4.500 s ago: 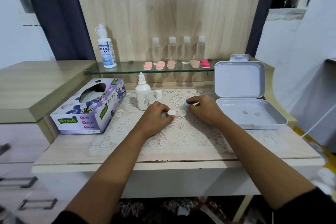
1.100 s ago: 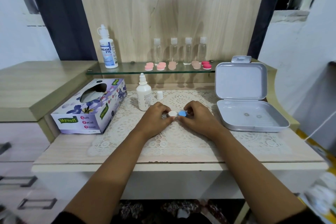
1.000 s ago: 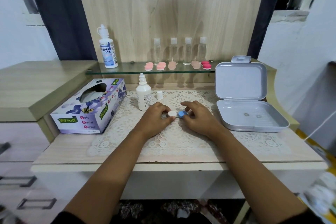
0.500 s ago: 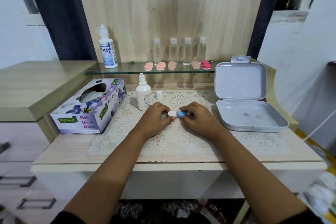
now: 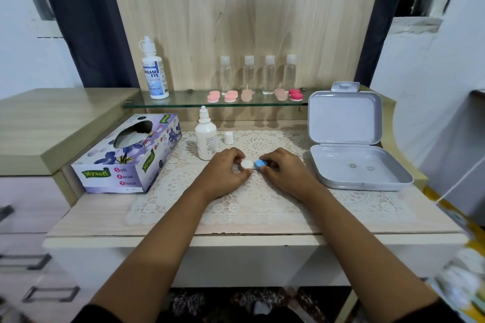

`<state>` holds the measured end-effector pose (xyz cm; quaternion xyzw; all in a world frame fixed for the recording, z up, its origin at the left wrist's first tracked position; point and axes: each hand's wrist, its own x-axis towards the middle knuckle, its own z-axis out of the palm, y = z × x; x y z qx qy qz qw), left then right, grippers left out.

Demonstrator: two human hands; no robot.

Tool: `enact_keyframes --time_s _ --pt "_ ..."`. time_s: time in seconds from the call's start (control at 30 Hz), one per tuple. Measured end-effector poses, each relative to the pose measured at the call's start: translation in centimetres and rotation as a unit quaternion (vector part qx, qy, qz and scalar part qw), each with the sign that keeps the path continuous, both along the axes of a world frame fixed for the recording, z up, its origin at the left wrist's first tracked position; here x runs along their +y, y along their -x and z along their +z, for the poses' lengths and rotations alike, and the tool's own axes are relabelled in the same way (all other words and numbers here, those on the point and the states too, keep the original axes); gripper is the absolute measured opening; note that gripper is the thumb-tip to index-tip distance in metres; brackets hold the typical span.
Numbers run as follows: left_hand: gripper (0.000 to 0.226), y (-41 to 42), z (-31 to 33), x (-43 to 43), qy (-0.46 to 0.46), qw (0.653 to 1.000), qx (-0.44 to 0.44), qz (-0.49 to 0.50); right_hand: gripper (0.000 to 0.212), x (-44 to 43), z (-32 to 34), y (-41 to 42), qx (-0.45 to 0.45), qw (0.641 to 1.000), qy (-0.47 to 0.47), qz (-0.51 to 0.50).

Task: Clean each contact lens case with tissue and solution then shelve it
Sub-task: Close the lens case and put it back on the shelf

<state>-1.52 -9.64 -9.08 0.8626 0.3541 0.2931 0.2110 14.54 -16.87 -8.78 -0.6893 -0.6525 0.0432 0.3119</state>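
- Head view, centre of frame: contact lens case (image 5: 253,164) lies on the lace mat (image 5: 262,199) on the counter (image 5: 105,220), between both hands.
- left hand (image 5: 223,173): fingers (image 5: 235,154) curled round the white cap (image 5: 246,164) end, pinning it to the mat.
- right hand (image 5: 284,172): fingers (image 5: 270,156) pinch the blue cap (image 5: 260,164). Reads as a cap twist; can't tell which direction.
- To do it well: the left hand holds the body flat and does not rotate, and the right turns only the cap. Keep the cap square to the thread and the torque light. It's a small part and will likely skate on lace.
- Just left of the left hand: solution bottle (image 5: 206,139) stands uncapped, with its loose cap (image 5: 228,137) beside it. Tip risk, so keep the wrist clear.
- Left of frame: tissue box (image 5: 131,155), near enough for the wipe.
- Upper centre: glass shelf (image 5: 189,105) carries a row of pink cases (image 5: 229,96). Free glass between them and the big bottle (image 5: 154,73) looks like the shelving spot.
- Right of frame: open grey box (image 5: 351,173), well apart from the hands.
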Motion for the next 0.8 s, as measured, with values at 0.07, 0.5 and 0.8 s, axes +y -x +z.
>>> enact_keyframes --time_s 0.07,0.5,0.8 --pt "0.042 0.1 0.1 -0.1 0.016 1.000 0.002 -0.010 0.031 0.0 0.0 0.0 -0.003 1.000 0.001 -0.001" --pt "0.028 0.0 1.7 0.2 0.037 0.999 0.029 0.009 0.034 -0.4 -0.2 0.1 -0.056 0.995 0.005 -0.088" --pt "0.026 -1.4 4.4 1.0 0.045 0.997 -0.016 0.066 0.026 0.1 -1.0 0.2 -0.064 0.993 0.008 -0.095"
